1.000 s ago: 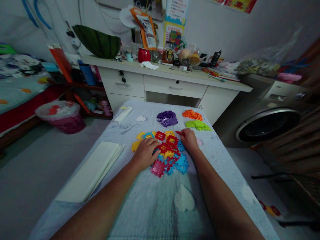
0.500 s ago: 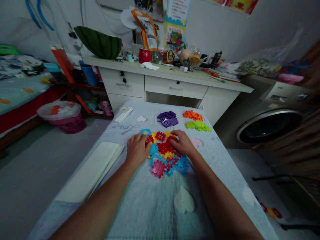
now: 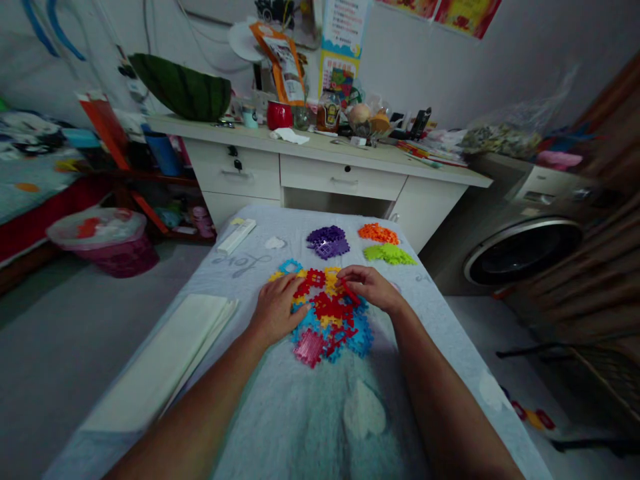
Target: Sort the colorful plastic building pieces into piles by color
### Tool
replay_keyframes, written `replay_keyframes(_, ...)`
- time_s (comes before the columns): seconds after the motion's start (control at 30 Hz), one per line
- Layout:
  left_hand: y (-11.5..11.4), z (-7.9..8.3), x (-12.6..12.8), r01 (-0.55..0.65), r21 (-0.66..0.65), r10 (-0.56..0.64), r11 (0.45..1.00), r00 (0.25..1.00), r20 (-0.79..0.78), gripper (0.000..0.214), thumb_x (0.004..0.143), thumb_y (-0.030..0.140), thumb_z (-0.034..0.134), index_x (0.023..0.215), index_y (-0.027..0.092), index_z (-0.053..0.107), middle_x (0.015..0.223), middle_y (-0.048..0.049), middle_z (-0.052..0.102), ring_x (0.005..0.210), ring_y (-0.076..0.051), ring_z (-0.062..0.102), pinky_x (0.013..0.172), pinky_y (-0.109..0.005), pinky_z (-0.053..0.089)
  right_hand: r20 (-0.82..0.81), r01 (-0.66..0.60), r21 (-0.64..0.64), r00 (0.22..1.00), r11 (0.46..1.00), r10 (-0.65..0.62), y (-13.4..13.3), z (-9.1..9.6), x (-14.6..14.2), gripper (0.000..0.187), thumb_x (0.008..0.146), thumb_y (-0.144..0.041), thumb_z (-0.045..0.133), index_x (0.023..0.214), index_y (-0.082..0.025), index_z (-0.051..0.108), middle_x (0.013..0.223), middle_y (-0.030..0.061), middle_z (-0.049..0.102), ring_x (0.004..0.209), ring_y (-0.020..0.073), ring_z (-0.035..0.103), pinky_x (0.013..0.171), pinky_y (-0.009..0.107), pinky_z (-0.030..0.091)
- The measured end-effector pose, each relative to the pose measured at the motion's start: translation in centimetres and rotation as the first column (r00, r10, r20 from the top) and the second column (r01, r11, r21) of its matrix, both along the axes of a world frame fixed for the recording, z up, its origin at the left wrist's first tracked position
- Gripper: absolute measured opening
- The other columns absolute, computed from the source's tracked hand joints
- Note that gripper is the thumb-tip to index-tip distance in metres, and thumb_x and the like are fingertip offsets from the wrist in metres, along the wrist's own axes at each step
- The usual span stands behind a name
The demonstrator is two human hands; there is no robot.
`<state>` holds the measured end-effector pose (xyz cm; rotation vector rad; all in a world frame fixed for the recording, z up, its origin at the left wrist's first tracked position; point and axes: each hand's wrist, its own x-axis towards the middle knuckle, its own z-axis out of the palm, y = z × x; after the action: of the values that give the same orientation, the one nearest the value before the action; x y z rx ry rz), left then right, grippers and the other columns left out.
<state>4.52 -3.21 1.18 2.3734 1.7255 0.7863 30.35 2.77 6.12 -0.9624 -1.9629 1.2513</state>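
Observation:
A mixed pile of plastic puzzle tiles (image 3: 327,327) in red, yellow, blue and pink lies on a pale blue cloth-covered table (image 3: 300,413). My left hand (image 3: 277,308) rests on the pile's left side, fingers curled down onto the tiles. My right hand (image 3: 369,287) is at the pile's upper right, pinching a red tile (image 3: 349,291) between thumb and fingers. Further back lie sorted heaps: purple tiles (image 3: 327,241), orange tiles (image 3: 378,233) and green tiles (image 3: 389,253). A single blue tile (image 3: 290,267) sits just behind the pile.
A folded white sheet (image 3: 165,360) lies on the table's left side, a small white box (image 3: 237,235) at the far left corner. Behind stands a cluttered white desk (image 3: 325,173) with a watermelon half (image 3: 175,87). A washing machine (image 3: 530,233) is right, a lined bin (image 3: 103,240) left.
Both hands drew the mixed pile together and closer to me. My right hand shifted left over the pile and now pinches a red tile. The camera view swung slightly right.

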Motion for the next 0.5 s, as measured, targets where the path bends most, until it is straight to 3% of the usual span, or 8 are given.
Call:
replay_keyframes(0.07, 0.1, -0.1, -0.1, 0.005, 0.014, -0.005, 1.0, 1.0, 0.001, 0.053, 0.084, 0.044, 0.056, 0.132, 0.021, 0.051, 0.14, -0.0116, 0.052, 0.129, -0.03, 0.047, 0.105, -0.048, 0.038, -0.018, 0.045, 0.038, 0.999, 0.998, -0.045, 0.7, 0.2, 0.8, 0.029, 0.074, -0.026, 0.06, 0.102, -0.02, 0.066, 0.104, 0.0046, 0.07, 0.098, 0.0199, 0.063, 0.089, 0.035, 0.047)
replay_keyframes(0.13, 0.1, -0.3, -0.1, 0.009, 0.028, -0.009, 1.0, 1.0, 0.004, 0.052, 0.084, 0.044, 0.057, 0.13, 0.021, 0.053, 0.138, -0.0115, 0.053, 0.128, -0.03, 0.048, 0.105, -0.048, 0.038, 0.004, 0.27, 0.142, 0.962, 0.952, -0.273, 2.1, 0.3, 2.1, 0.031, 0.073, -0.025, 0.057, 0.101, -0.02, 0.067, 0.108, 0.0058, 0.069, 0.103, 0.0222, 0.061, 0.094, 0.038, 0.045)
replay_keyframes(0.17, 0.2, -0.4, -0.2, 0.011, 0.036, -0.011, 0.999, 1.0, 0.004, 0.051, 0.084, 0.044, 0.057, 0.13, 0.021, 0.053, 0.138, -0.0114, 0.054, 0.127, -0.03, 0.049, 0.105, -0.048, 0.038, 0.017, 0.415, 0.208, 0.904, 0.886, -0.428, 3.0, 0.3, 2.9, 0.031, 0.072, -0.026, 0.056, 0.1, -0.019, 0.068, 0.108, 0.007, 0.068, 0.104, 0.0235, 0.061, 0.095, 0.04, 0.045)
replay_keyframes(0.23, 0.3, -0.5, -0.2, 0.01, 0.047, -0.01, 0.999, 1.0, 0.003, 0.05, 0.084, 0.045, 0.057, 0.128, 0.021, 0.054, 0.137, -0.0114, 0.054, 0.125, -0.03, 0.05, 0.104, -0.048, 0.039, 0.035, 0.658, 0.333, 0.707, 0.675, -0.706, 4.9, 0.4, 4.8, 0.031, 0.074, -0.028, 0.054, 0.099, -0.017, 0.068, 0.109, 0.0108, 0.067, 0.108, 0.0266, 0.059, 0.097, 0.043, 0.043)
replay_keyframes(0.27, 0.3, -0.6, -0.2, 0.01, 0.051, -0.01, 0.999, 1.0, 0.0, 0.05, 0.085, 0.045, 0.057, 0.128, 0.02, 0.054, 0.137, -0.0114, 0.054, 0.124, -0.03, 0.051, 0.104, -0.048, 0.039, 0.06, 0.726, 0.386, 0.597, 0.57, -0.8, 5.9, 0.4, 5.7, 0.032, 0.075, -0.031, 0.054, 0.1, -0.016, 0.068, 0.112, 0.013, 0.065, 0.111, 0.0284, 0.057, 0.099, 0.045, 0.042)
replay_keyframes(0.33, 0.4, -0.6, -0.2, 0.008, 0.057, -0.008, 0.998, 1.0, -0.005, 0.05, 0.085, 0.047, 0.057, 0.127, 0.02, 0.055, 0.136, -0.0113, 0.055, 0.123, -0.03, 0.051, 0.103, -0.048, 0.04, 0.178, 0.79, 0.423, 0.407, 0.443, -0.896, 7.7, 0.4, 7.6, 0.041, 0.077, -0.041, 0.057, 0.107, -0.015, 0.067, 0.12, 0.0171, 0.061, 0.117, 0.0333, 0.053, 0.1, 0.049, 0.04)
replay_keyframes(0.43, 0.4, -0.6, -0.1, 0.005, 0.059, -0.005, 0.998, 1.0, -0.006, 0.048, 0.084, 0.047, 0.057, 0.124, 0.021, 0.056, 0.133, -0.0111, 0.057, 0.122, -0.03, 0.052, 0.102, -0.048, 0.04, 0.423, 0.819, 0.385, 0.253, 0.425, -0.87, 9.9, 0.1, 9.9, 0.06, 0.077, -0.059, 0.059, 0.118, -0.016, 0.063, 0.126, 0.0216, 0.057, 0.12, 0.04, 0.051, 0.096, 0.056, 0.039)
replay_keyframes(0.5, 0.4, -0.5, -0.1, 0.004, 0.057, -0.004, 0.998, 1.0, -0.002, 0.047, 0.084, 0.047, 0.058, 0.123, 0.021, 0.057, 0.132, -0.0109, 0.057, 0.122, -0.03, 0.052, 0.101, -0.048, 0.04, 0.515, 0.764, 0.389, 0.283, 0.514, -0.809, 11.0, -0.5, 10.9, 0.064, 0.078, -0.064, 0.056, 0.119, -0.015, 0.063, 0.121, 0.0235, 0.059, 0.116, 0.0403, 0.054, 0.093, 0.056, 0.041)
